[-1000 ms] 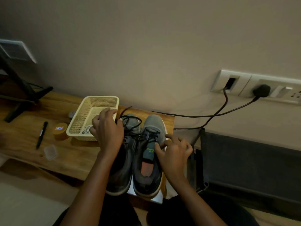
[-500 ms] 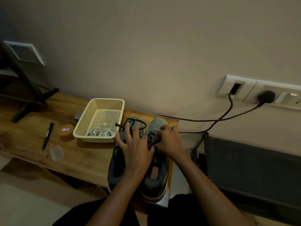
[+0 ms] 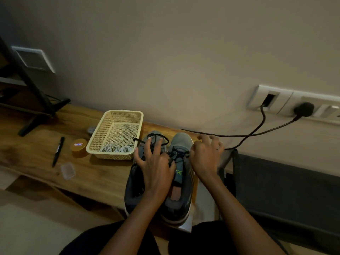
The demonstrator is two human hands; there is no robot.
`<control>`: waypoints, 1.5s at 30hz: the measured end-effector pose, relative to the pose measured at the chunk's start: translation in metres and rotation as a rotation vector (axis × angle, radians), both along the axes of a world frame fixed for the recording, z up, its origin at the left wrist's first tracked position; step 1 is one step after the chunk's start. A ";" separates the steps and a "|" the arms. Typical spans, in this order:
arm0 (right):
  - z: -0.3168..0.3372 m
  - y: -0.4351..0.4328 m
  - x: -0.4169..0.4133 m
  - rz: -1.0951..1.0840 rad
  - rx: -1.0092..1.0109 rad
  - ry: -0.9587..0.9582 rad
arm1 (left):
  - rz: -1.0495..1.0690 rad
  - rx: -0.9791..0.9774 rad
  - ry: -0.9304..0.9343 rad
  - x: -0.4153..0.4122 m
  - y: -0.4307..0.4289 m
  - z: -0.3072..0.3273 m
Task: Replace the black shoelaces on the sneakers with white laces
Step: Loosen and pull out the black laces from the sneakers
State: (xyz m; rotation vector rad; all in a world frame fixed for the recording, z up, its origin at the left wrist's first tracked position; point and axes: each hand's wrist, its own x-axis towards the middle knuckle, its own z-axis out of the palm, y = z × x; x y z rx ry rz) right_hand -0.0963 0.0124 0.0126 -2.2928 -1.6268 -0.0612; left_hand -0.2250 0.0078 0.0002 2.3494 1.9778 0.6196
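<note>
So, I take this to be the unlacing step, since nothing white is on either shoe yet. Both sneakers stand side by side on the tabletop (image 3: 92,173), toes to the wall, just to the right of the basket (image 3: 110,155). The near sneaker (image 3: 134,181), the one beside the basket, has a loose black lace (image 3: 161,138) lying in a loop over its toe, with one end reaching toward the basket's rim. The far sneaker (image 3: 181,142) has its threaded lace (image 3: 177,156) bunched over the tongue. The white laces (image 3: 117,149) lie coiled inside the basket, at its front wall.

My left hand (image 3: 156,166) lies spread over the near sneaker, fingers straight and splayed, pressing down and gripping nothing that I can make out. My right hand (image 3: 206,157) is at the far sneaker's outer side, away from the basket, fingers loosely curled and lifted. Whether it pinches a strand I cannot tell — the light is dim and the lace is thin.

Next, as I judge it, the threaded lace has to be drawn out eyelet by eyelet, with one hand steadying the shoe and the other pinching a free end. Only then does a reach into the basket make sense.
</note>
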 end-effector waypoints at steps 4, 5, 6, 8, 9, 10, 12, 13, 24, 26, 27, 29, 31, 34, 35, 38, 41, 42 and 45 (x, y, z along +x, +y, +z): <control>0.008 -0.001 -0.006 0.098 -0.025 0.121 | 0.010 0.014 -0.010 0.000 0.001 -0.002; 0.010 -0.001 -0.010 0.140 -0.075 0.126 | 0.009 0.010 -0.010 0.000 0.001 -0.002; 0.010 -0.001 -0.013 0.180 -0.133 0.114 | 0.007 0.008 -0.008 0.000 0.000 -0.002; 0.008 -0.002 -0.018 0.232 -0.226 0.057 | 0.005 -0.010 0.004 0.001 0.000 -0.001; 0.007 -0.002 -0.020 0.245 -0.239 0.029 | 0.004 -0.023 0.008 0.001 0.000 -0.001; 0.006 -0.002 -0.020 0.254 -0.228 0.010 | 0.005 -0.032 0.011 0.002 0.000 -0.002; 0.007 -0.003 -0.019 0.260 -0.179 -0.010 | 0.010 -0.036 0.001 0.003 -0.001 0.000; 0.008 -0.003 -0.018 0.257 -0.145 -0.010 | 0.011 -0.033 -0.009 0.002 -0.002 0.000; 0.016 -0.004 0.011 0.073 -0.170 0.165 | 0.017 -0.001 -0.045 0.000 0.001 -0.003; 0.015 -0.002 0.001 0.188 -0.191 0.170 | 0.026 -0.007 -0.029 0.001 0.001 -0.004; 0.014 -0.001 -0.004 0.232 -0.222 0.157 | 0.026 -0.015 -0.019 0.001 0.000 -0.004; 0.011 0.001 -0.012 0.280 -0.281 0.106 | 0.014 -0.033 -0.007 0.001 0.000 -0.002; 0.007 0.001 -0.015 0.297 -0.291 0.082 | -0.002 -0.071 0.021 0.001 0.001 0.000; 0.006 0.001 -0.013 0.298 -0.232 0.097 | -0.008 -0.082 0.027 0.001 0.001 0.001; 0.007 0.000 -0.010 0.287 -0.208 0.102 | -0.006 -0.079 0.029 0.002 0.000 0.001; 0.012 0.000 0.003 0.208 -0.171 0.155 | -0.001 -0.049 -0.023 0.002 -0.003 0.001; 0.014 -0.002 0.020 0.076 -0.178 0.208 | 0.009 -0.053 -0.059 0.003 -0.003 0.002; 0.014 -0.003 0.023 0.045 -0.189 0.216 | 0.008 -0.061 -0.062 0.004 -0.002 0.001; 0.012 -0.001 0.018 0.091 -0.181 0.179 | 0.011 -0.065 -0.072 0.003 -0.001 -0.001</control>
